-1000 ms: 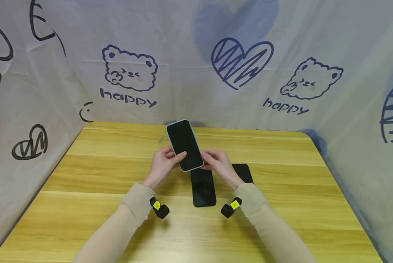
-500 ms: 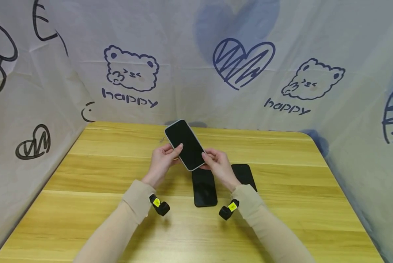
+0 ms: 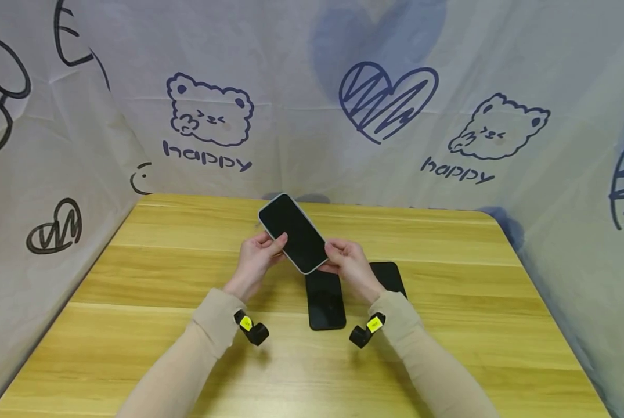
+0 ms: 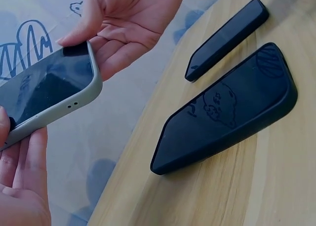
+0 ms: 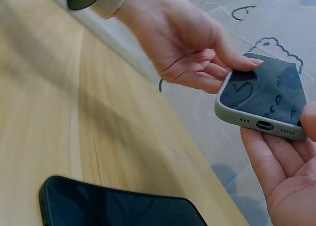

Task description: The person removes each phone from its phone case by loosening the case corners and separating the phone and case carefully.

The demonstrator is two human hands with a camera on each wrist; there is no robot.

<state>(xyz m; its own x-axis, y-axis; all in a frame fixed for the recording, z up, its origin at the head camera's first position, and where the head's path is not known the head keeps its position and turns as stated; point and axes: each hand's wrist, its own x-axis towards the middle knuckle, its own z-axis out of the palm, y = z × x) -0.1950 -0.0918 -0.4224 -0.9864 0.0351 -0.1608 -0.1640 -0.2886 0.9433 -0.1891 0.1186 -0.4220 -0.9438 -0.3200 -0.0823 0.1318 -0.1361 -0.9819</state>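
Held up above the table is a smartphone [image 3: 296,235] in a pale grey-green case, its dark screen facing up, tilted with its top to the left. My left hand [image 3: 256,258] grips its left edge, thumb on the screen and fingers underneath. At the lower right corner, my right hand [image 3: 350,264] pinches it between thumb and fingers. In the right wrist view, the charging port shows on the bottom edge of the phone [image 5: 266,93]. A black phone [image 3: 325,302] lies on the table below the hands. Another black phone [image 3: 389,277] is partly hidden behind the right wrist.
The wooden table [image 3: 150,278] ends at a pale cloth backdrop [image 3: 291,145] with bear and heart drawings. Each sleeve cuff carries a small black wrist camera, one on the left [image 3: 252,329] and one on the right [image 3: 367,331].
The pale-cased phone has turned counterclockwise, its top leaning further left. My right thumb has come onto its lower right corner. Both black phones stay in place.
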